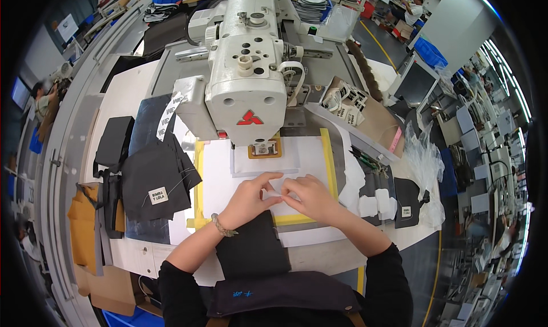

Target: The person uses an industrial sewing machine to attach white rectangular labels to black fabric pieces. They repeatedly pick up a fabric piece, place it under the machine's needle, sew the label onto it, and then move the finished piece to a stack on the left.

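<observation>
Sewing tbl [131, 256]: sm. white piece [275, 193] btwn L hand [248, 201] & R hand [314, 198].

Everything here is pointing to a factory sewing workshop: a big white industrial sewing machine [245, 81] is towering over the worktable [130, 255], dark fabric pieces [140, 175] are lying beside it, small labels [345, 103] are filling a cardboard box [378, 120], a person [414, 10] is sitting further back, rows of workstations [485, 213] are stretching rightward, and strip lights [510, 71] are running overhead.
</observation>
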`<state>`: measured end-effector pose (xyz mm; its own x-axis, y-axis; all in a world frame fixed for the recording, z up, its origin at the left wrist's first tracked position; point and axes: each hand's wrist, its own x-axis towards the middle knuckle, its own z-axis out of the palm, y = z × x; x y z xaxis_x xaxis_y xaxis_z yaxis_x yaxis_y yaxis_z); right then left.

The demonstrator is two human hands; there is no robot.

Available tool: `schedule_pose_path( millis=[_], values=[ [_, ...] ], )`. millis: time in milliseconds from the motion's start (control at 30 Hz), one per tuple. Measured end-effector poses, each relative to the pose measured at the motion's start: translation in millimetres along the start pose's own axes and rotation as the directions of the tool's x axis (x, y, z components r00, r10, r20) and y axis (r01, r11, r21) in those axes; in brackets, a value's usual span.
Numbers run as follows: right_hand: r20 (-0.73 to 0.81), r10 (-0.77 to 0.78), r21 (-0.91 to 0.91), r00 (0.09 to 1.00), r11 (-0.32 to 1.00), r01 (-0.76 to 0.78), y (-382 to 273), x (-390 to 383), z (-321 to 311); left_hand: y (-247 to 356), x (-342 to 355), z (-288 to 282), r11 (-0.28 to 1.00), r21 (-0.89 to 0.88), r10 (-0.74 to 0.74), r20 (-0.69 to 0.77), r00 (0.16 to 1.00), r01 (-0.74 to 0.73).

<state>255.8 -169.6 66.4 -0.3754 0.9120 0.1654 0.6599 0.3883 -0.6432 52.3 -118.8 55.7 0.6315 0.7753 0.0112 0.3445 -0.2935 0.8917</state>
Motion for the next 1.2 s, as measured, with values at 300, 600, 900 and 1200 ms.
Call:
schedule_pose_path(
  millis=[300,600,900,1200],
  values=[
    [-0.079,0.217,0.267,0.973,0.945,-0.189,13,23,10,-34,8,-13,0.948,-0.299,-0.127,-0.049,0.991,0.107],
    [-0.185,-0.240,-0.338,0.953,0.926,0.168,58,24,30,-63,16,-12,0.762,0.445,0.432,0.191,0.881,-0.470],
    [-0.082,-0.199,-0.562,0.977,0.818,0.120,50,12,26,-66,22,-19,0.668,0.566,0.390,0.289,0.874,-0.484],
    [-0.120,-0.105,-0.609,0.987,0.793,0.011,51,24,39,-67,21,-20,0.620,0.755,0.219,0.094,0.971,-0.213]
  ],
)
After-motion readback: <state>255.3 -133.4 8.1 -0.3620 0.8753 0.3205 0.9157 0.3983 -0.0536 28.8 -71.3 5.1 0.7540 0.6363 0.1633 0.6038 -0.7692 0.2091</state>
